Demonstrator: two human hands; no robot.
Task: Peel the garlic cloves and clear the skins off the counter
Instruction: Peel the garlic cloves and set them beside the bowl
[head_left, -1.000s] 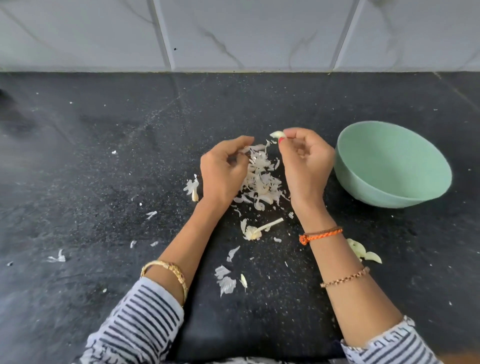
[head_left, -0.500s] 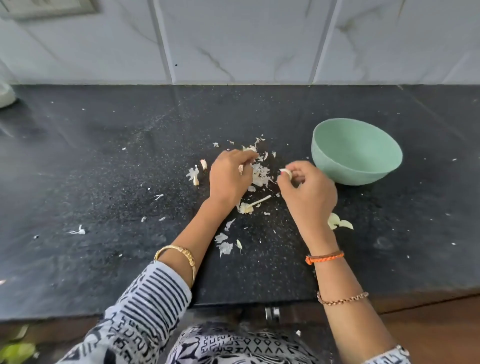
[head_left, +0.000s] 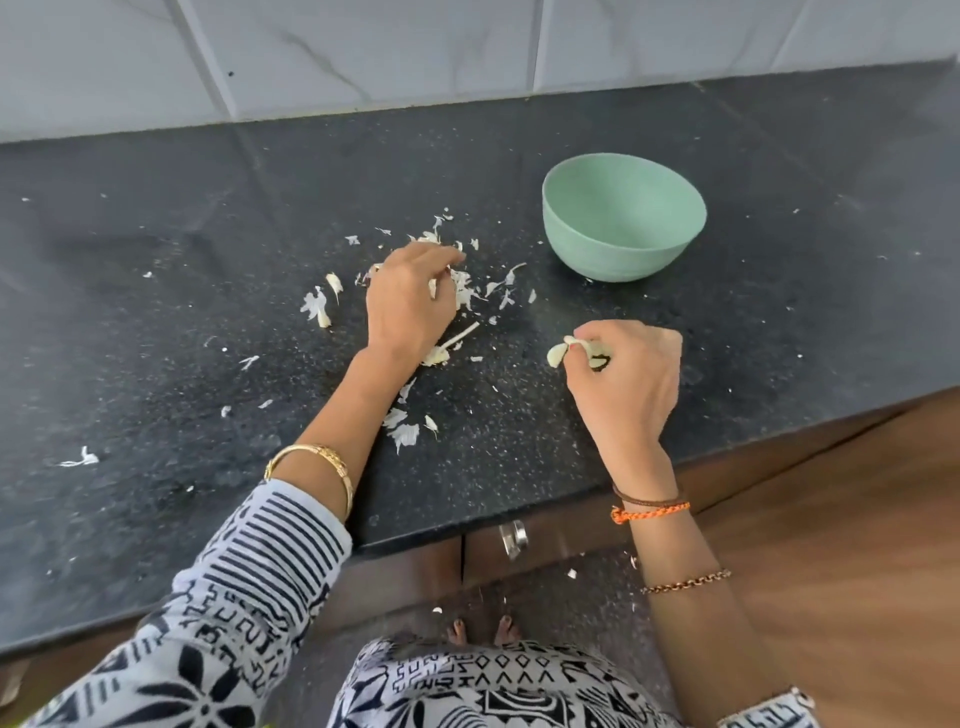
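Observation:
Thin white garlic skins (head_left: 467, 291) lie scattered over the middle of the black counter (head_left: 156, 322). My left hand (head_left: 408, 301) rests palm down on this pile, fingers curled over some skins. My right hand (head_left: 623, 374) is nearer the front edge and pinches a pale piece of garlic skin (head_left: 558, 353) between thumb and fingertips. A mint green bowl (head_left: 623, 218) stands behind my right hand; no contents show inside it. A garlic stem (head_left: 460, 335) lies by my left wrist.
More skin flakes (head_left: 317, 304) lie left of my left hand, some (head_left: 405, 431) lie near my left forearm, and one (head_left: 78, 460) lies far left. White tiled wall (head_left: 363, 52) runs behind the counter. Cabinet fronts with a metal knob (head_left: 514, 538) lie below the counter edge.
My right hand has moved back toward the front edge and now pinches a skin there. My left hand has lowered onto the pile. The camera view has tilted downward.

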